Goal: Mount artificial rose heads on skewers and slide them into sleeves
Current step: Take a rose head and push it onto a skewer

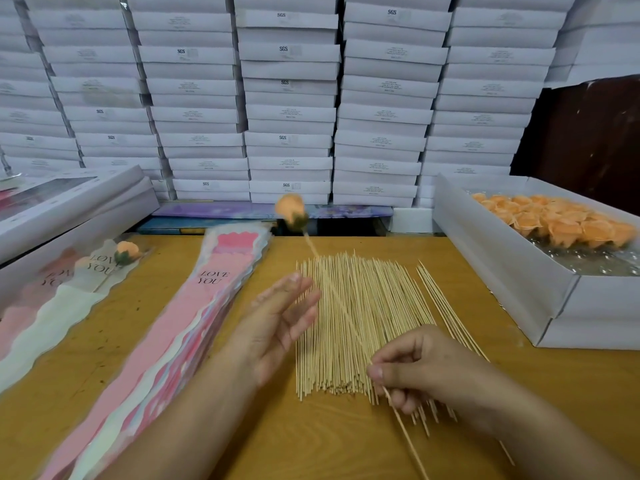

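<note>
I see a wood surface (242,427), wall of stacked white boxes (287,98) behind. One skewer pile (353,323) centre, one sleeve stack (180,327) left, one open box (491,271) of orange heads (561,220) right. Right hand (422,368) grip pinches a skewer (332,289) carrying one rose (290,211), raised over the pile. Left hand (277,323) released, fingers straight. One sleeved rose (126,252) far left.

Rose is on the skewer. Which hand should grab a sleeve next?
Left. The left hand is open and nearest the pink sleeve stack; the right hand pinches the skewer carrying the rose head.
</note>
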{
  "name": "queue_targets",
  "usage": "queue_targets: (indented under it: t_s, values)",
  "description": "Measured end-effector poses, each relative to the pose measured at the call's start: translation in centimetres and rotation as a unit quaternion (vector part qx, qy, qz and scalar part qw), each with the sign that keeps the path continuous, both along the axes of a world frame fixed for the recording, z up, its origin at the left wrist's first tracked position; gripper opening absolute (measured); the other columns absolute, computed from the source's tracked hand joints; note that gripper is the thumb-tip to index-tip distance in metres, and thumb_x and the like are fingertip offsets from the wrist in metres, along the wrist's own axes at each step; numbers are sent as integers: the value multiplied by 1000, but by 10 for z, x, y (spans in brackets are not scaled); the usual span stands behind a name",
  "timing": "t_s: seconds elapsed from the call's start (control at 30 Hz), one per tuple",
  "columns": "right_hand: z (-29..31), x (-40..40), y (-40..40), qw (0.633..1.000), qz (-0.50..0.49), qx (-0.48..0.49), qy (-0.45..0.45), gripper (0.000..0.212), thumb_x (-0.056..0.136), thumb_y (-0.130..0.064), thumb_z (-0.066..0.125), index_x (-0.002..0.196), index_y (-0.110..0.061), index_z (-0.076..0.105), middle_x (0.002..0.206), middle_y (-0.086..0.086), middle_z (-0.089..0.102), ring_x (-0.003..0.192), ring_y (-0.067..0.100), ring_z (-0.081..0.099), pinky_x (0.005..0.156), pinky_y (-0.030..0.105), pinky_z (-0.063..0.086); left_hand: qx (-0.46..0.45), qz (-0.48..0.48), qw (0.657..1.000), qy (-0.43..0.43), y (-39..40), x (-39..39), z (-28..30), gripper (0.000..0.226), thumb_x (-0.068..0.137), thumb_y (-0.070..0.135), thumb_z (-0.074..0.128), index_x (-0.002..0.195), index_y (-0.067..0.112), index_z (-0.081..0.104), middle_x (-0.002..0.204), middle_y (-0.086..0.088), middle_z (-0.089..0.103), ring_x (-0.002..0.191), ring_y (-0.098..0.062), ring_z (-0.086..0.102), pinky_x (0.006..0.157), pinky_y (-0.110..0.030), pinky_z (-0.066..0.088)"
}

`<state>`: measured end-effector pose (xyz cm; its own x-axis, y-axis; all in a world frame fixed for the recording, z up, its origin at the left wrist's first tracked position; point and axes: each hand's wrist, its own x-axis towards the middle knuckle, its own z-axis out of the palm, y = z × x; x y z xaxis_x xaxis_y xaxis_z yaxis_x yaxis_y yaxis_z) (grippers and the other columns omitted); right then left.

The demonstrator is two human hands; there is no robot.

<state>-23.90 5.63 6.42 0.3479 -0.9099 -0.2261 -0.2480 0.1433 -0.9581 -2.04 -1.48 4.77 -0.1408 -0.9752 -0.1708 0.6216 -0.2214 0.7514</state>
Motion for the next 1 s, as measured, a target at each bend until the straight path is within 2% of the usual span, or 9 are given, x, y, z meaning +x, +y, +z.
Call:
queue_targets:
  t_s: [0.1,0.2,0.27,0.4,0.57,0.67,0.8,0.9,1.0]
  values:
    - [-3,2,-2,996,-60,-7,-72,12,77,-19,78,82,-8,79,67,11,70,55,13,65,54,20,54,12,-70,994,-79,11,-9,-6,49,69,21,81,115,8,68,113,-11,75,91,-21,76,60,-25,59]
    - [-8,3,-5,986,-110,-14,-120,24,69,-25,80,85,-8,79,70,12,71,60,15,67,54,21,55,6,-137,978,-157,22,-19,-7,40,68,24,85,103,10,76,108,-11,76,88,-20,75,62,-24,59]
    - [-10,2,-6,984,-126,-25,-124,29,68,-30,80,89,-11,80,74,10,73,65,14,69,54,20,54,-4,-171,966,-193,29,-26,-8,41,62,30,88,98,11,78,105,-12,77,86,-20,75,64,-24,59]
    - [-13,2,-7,980,-158,-45,-114,25,68,-34,78,88,-19,81,84,6,77,73,10,70,54,19,50,-27,-211,943,-256,40,-37,-9,44,55,39,89,90,14,80,96,-10,78,80,-17,74,64,-24,59]
    - [-18,5,-10,976,-187,-54,-101,27,63,-39,80,86,-25,82,88,0,78,72,6,70,54,18,50,-31,-224,934,-275,44,-39,-8,30,55,30,90,80,15,81,81,-11,76,73,-19,75,60,-25,60]
    - [-21,4,-11,977,-179,-46,-111,33,60,-40,82,87,-21,81,87,4,77,75,11,71,58,21,52,-36,-228,933,-275,45,-39,-6,16,63,23,87,76,17,81,79,-11,75,68,-18,74,57,-25,59]
    - [-20,-1,-15,974,-168,-35,-147,37,60,-37,84,89,-14,80,87,10,76,76,16,71,64,27,58,-35,-243,933,-264,48,-39,-4,12,62,20,86,72,17,80,79,-11,75,65,-18,73,54,-25,59]
    - [-15,-8,-18,963,-188,-40,-190,46,64,-29,83,104,-8,75,96,15,76,75,18,72,62,25,59,-36,-263,927,-266,51,-40,-4,10,65,18,85,73,16,80,79,-13,75,65,-20,74,54,-25,59]
    - [-9,-16,-21,949,-217,-45,-223,51,69,-22,78,116,-9,67,101,17,76,80,22,74,64,24,59,-33,-274,923,-269,53,-42,-5,12,74,11,84,84,8,78,84,-17,75,66,-21,74,54,-26,59]
